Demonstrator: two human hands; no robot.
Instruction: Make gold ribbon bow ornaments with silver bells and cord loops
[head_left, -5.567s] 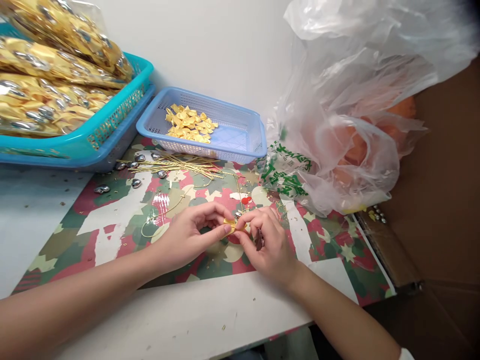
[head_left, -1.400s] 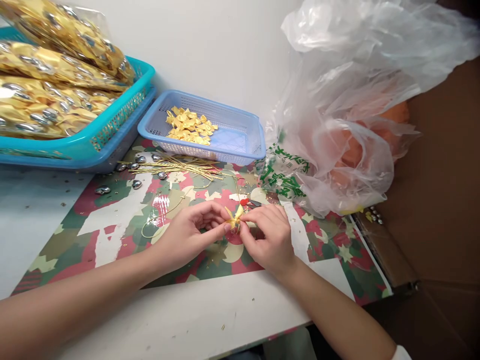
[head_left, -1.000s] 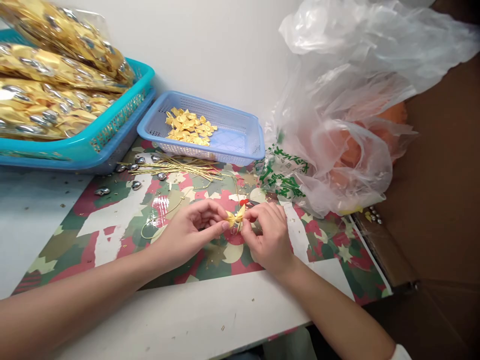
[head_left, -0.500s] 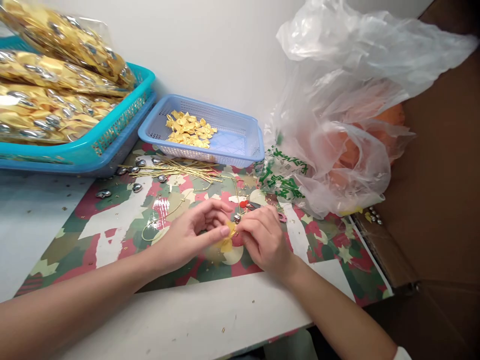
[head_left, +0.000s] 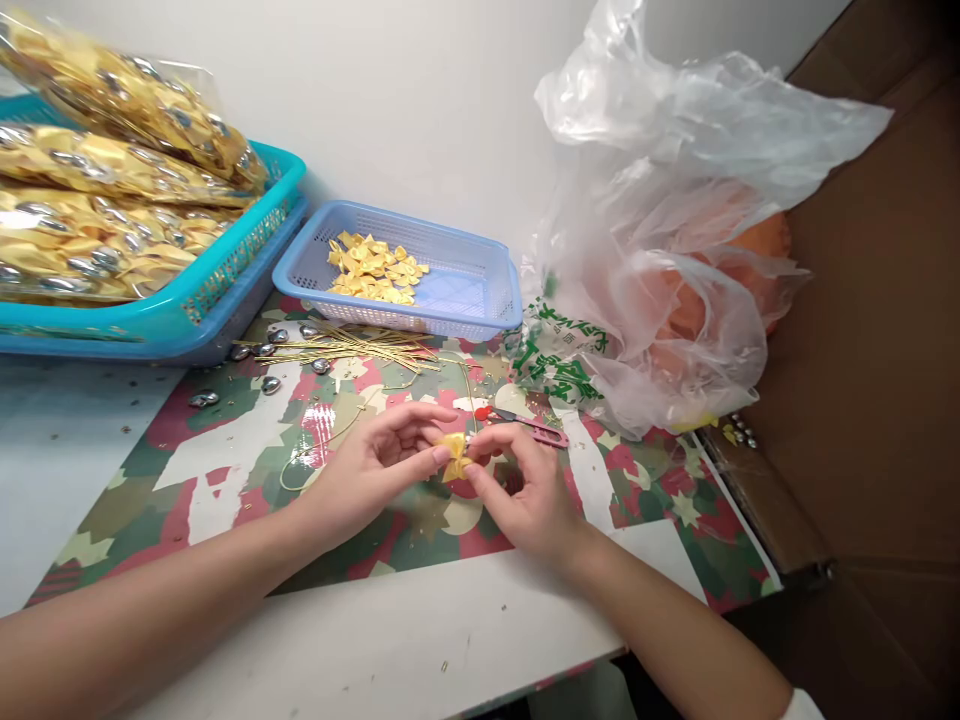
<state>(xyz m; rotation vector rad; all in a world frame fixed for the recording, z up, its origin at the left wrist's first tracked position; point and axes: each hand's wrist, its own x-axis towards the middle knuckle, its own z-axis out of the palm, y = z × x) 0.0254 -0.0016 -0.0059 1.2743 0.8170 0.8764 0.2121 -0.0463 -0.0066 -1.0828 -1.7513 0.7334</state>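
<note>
A small yellow ribbon bow [head_left: 454,457] is pinched between my two hands above the patterned table cover. My left hand [head_left: 386,455] grips the bow's left side with thumb and fingertips. On its right side, my right hand [head_left: 525,485] closes thumb and index finger on the bow. A thin gold cord [head_left: 341,425] with a loop lies on the cover behind my left hand. Just beyond my right hand rest small scissors or snips with a pink handle [head_left: 547,434]; their exact kind is unclear. A tiny silvery piece shows by the bow, partly hidden by my fingers.
A blue basket [head_left: 495,325] holds several yellow bows. Gold cords [head_left: 360,345] and silver heart-shaped beads [head_left: 271,384] lie before it. At left, a turquoise basket [head_left: 161,318] carries bagged bows. A crumpled plastic bag [head_left: 645,300] and a cardboard box [head_left: 862,400] stand at right.
My right hand has turned so its thumb and index finger show, and more of the bow is visible. The pink handle is less covered. My view has shifted slightly.
</note>
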